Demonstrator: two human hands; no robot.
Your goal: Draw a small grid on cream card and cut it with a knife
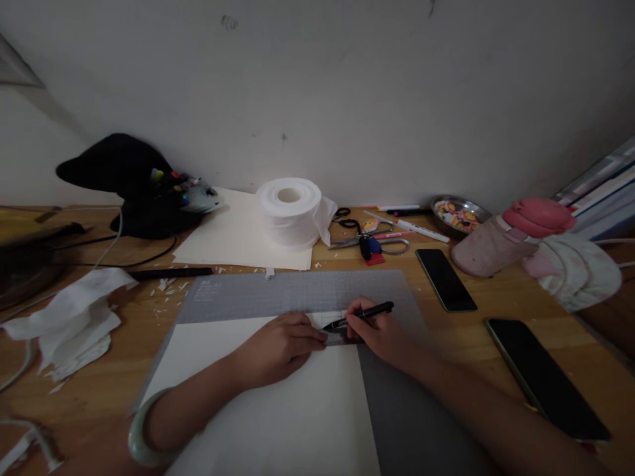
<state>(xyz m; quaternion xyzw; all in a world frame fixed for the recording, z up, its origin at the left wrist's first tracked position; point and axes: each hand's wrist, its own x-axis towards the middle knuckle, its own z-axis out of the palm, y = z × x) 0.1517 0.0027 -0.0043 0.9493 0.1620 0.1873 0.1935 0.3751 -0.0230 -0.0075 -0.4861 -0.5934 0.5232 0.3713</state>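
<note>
My right hand (373,330) grips a black pen (364,316), its tip pointing left and down at the top edge of a large white sheet of paper (278,410). Thin drawn lines show on the paper near the tip. My left hand (280,347) rests on the sheet, fingers bent and pressed together beside the pen tip. A small see-through strip (340,337) lies between the two hands, touching the left fingertips; its kind is unclear. Under the paper is a grey cutting mat (397,396).
Behind the mat stand a toilet paper roll (290,211), white sheets (233,241), scissors (347,243) and a metal bowl (459,215). Two phones (446,281) and a pink bottle (506,238) are at right. Crumpled tissue (79,324) and a black pouch (133,185) lie left.
</note>
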